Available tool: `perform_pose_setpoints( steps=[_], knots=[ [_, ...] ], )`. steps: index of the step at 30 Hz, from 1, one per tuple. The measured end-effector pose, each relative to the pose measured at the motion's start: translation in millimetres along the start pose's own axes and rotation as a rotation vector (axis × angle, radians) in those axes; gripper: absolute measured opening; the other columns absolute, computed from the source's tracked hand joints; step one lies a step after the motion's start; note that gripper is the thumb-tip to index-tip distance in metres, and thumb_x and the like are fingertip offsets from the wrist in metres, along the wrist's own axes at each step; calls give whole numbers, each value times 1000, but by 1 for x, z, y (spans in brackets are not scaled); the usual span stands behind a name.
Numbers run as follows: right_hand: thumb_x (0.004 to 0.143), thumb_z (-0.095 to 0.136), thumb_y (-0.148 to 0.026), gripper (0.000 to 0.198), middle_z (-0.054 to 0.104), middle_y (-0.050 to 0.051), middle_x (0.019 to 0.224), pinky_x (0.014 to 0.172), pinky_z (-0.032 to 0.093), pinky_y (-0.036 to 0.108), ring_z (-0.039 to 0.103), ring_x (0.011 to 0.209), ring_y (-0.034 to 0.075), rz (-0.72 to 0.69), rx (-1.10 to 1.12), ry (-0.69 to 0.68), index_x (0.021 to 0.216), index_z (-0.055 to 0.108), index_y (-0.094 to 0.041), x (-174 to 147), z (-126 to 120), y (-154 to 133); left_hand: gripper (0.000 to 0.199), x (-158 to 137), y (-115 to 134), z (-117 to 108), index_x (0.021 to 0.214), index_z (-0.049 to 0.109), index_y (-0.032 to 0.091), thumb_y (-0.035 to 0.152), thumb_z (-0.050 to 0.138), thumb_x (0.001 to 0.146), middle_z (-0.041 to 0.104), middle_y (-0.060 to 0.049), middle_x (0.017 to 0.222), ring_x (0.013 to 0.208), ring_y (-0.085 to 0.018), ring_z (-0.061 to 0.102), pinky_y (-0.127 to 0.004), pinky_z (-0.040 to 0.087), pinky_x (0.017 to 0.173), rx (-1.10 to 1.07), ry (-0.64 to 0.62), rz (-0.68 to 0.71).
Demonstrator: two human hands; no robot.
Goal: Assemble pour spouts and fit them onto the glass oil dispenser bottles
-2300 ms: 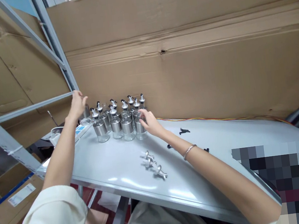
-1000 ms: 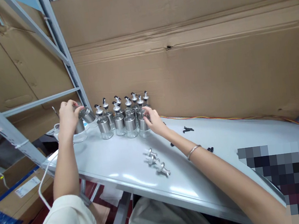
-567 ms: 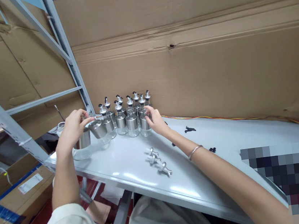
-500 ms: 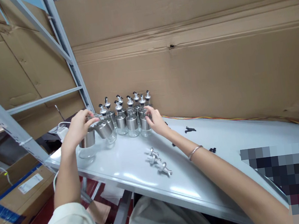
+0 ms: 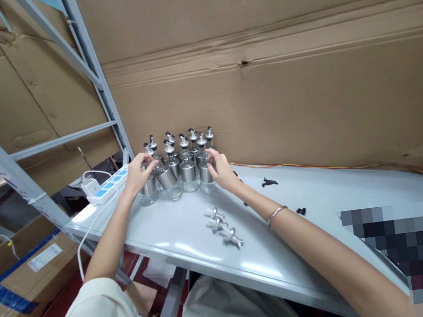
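Observation:
Glass bottles with steel sleeves stand in a cluster at the back of the table; the rear ones carry pourer spouts (image 5: pixel 183 141). My left hand (image 5: pixel 141 173) is closed at the necks of two spoutless bottles at the cluster's left front. One is a nearly upright glass bottle (image 5: pixel 148 189); the other, a tilted glass bottle (image 5: pixel 166 178), leans against its neighbours. My right hand (image 5: pixel 220 170) has its fingers curled around the top of the right front bottle (image 5: pixel 205 173). Between the hands stands an open-necked bottle (image 5: pixel 189 174). Loose silver pourer spouts (image 5: pixel 222 226) lie on the table nearer me.
Small black parts (image 5: pixel 269 182) lie right of my right hand, with more black pieces (image 5: pixel 301 211) nearer. A white power strip (image 5: pixel 110 185) and its cable occupy the table's left end. Cardboard (image 5: pixel 285 103) walls the back; a metal rack (image 5: pixel 98 85) stands left.
My left hand has moved right, bringing its bottles from the table's left end against the cluster. The power strip is now uncovered. My right hand has stayed at its bottle.

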State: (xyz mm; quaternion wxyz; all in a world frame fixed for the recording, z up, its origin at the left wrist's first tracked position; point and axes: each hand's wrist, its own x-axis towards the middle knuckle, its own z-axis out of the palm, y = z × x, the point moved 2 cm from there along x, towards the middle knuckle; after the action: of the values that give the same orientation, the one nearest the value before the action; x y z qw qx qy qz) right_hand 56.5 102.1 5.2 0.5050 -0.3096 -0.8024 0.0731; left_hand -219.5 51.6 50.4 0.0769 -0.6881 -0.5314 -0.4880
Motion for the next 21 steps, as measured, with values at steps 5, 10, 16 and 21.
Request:
perform_pose_setpoints(
  steps=[5,10,16,21],
  knots=[
    [85,40,-17,43,58,9,99,89,39,43,48,90,24,-4,-3,27,128,41,-20,-1,2,0,20,-5,-22,9,92,44,21,40,45,87,55,0,77,63,-13,57,-26,46,64,-103,251,-135],
    [85,39,-18,44,57,9,101,90,39,42,47,92,24,5,-2,30,130,41,-20,-3,2,-1,17,-1,-35,29,95,39,21,37,37,91,54,-3,84,77,-15,57,-29,45,76,-65,350,-77],
    [85,39,-18,43,58,10,100,89,39,42,47,90,24,3,-4,26,129,41,-19,-2,1,-2,35,12,-52,62,103,42,17,49,30,93,52,-10,100,95,-18,53,-34,42,90,-82,350,24],
    [85,39,-18,42,57,9,98,89,39,42,47,89,24,0,-13,7,128,41,-19,-1,1,-2,51,15,-55,67,116,43,15,56,26,92,49,-16,119,117,-23,46,-42,33,104,-42,289,72]
  ],
)
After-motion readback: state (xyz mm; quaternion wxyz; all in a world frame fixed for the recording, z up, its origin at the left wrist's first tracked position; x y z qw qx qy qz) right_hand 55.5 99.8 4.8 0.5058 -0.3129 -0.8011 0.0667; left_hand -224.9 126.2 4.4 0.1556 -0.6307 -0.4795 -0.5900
